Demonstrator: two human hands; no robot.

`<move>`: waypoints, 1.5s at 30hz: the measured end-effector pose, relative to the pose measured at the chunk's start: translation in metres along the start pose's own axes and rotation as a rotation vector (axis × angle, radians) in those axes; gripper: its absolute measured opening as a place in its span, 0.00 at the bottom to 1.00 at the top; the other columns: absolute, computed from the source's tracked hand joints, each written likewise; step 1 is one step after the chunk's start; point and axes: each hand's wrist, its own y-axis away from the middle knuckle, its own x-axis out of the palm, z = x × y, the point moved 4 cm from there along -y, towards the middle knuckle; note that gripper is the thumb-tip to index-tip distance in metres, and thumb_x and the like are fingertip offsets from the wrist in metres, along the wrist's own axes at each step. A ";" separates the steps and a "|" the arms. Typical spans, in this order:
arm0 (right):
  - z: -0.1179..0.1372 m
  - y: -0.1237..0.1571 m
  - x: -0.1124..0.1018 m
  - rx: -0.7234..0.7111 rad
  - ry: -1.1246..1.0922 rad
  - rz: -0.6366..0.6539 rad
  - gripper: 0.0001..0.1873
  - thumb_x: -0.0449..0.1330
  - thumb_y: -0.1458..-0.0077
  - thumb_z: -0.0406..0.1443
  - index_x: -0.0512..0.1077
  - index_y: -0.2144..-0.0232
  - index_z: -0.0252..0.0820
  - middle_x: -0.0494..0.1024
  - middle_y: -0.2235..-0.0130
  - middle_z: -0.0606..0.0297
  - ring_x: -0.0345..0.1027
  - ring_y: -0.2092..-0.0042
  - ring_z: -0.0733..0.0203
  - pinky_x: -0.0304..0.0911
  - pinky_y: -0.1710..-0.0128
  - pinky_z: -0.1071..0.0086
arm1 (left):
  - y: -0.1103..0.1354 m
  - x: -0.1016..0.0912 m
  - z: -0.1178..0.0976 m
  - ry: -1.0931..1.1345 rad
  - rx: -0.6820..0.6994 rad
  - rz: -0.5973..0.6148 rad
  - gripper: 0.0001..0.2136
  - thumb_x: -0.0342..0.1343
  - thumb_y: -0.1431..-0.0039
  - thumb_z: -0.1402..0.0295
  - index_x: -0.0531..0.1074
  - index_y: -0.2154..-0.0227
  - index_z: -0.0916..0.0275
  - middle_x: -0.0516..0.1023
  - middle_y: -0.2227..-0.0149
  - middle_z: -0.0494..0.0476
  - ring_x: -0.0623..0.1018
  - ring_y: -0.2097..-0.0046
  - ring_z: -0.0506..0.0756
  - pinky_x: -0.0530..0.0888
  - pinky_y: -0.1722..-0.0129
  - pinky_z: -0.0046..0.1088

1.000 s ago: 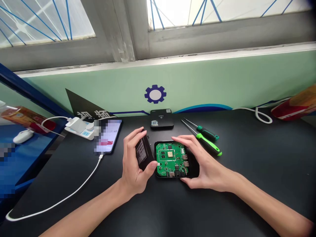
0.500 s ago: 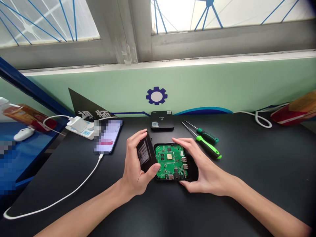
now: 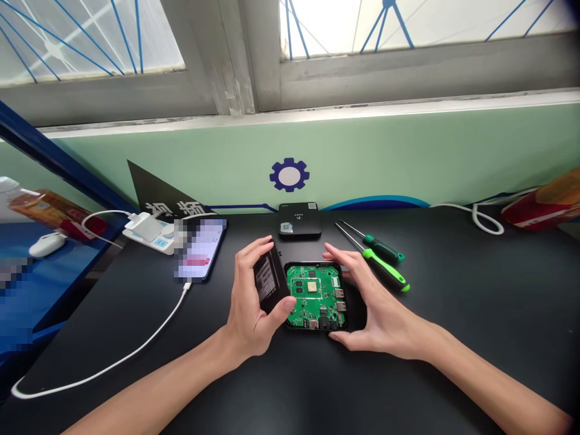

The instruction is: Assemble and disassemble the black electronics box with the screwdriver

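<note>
A black box cover with a printed label stands tilted in my left hand, gripped between the fingers on its far edge and the thumb on its near edge. Beside it, the open black lower case of the box holds a green circuit board with a pale square chip and metal ports. My right hand curves around the right side of this case, fingers at its far edge and thumb at its near right corner. Its palm stays apart from the case's side. The cover's left end is hidden behind my left hand.
Another black box lies near the wall. A dark green screwdriver and a bright green one lie to the right. On the left are a phone on a white cable and a power strip with a charger.
The fingers of my right hand have shifted slightly to the right and up along the case's far edge. My left hand keeps the cover tilted as before. The view has shifted a little.
</note>
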 end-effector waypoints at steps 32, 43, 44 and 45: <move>0.006 0.000 -0.001 -0.021 0.202 0.030 0.60 0.79 0.40 0.44 0.52 0.17 0.60 0.57 0.26 0.46 0.53 0.23 0.26 0.65 0.26 0.31 | 0.002 0.001 0.001 0.038 0.011 0.023 0.33 0.61 0.25 0.41 0.66 0.28 0.55 0.71 0.28 0.72 0.70 0.25 0.72 0.72 0.28 0.59; 0.028 0.004 0.023 -0.469 0.303 -0.040 0.12 0.68 0.33 0.28 0.77 0.50 0.46 0.80 0.60 0.60 0.68 0.63 0.52 0.68 0.64 0.57 | 0.002 0.002 0.002 0.025 -0.001 0.012 0.34 0.59 0.25 0.38 0.67 0.28 0.55 0.71 0.28 0.72 0.71 0.25 0.73 0.73 0.29 0.60; 0.028 0.004 0.027 -0.469 0.324 -0.035 0.12 0.66 0.32 0.27 0.77 0.51 0.46 0.80 0.60 0.59 0.68 0.64 0.52 0.67 0.64 0.58 | 0.002 0.002 0.002 0.026 -0.001 0.009 0.34 0.59 0.25 0.38 0.67 0.29 0.55 0.71 0.28 0.72 0.71 0.25 0.73 0.73 0.29 0.60; 0.028 0.004 0.029 -0.464 0.340 -0.035 0.11 0.65 0.31 0.26 0.77 0.51 0.46 0.80 0.60 0.59 0.68 0.64 0.53 0.66 0.65 0.58 | 0.002 0.002 0.002 0.027 0.000 0.007 0.34 0.59 0.25 0.38 0.67 0.29 0.55 0.71 0.28 0.72 0.71 0.25 0.73 0.73 0.29 0.60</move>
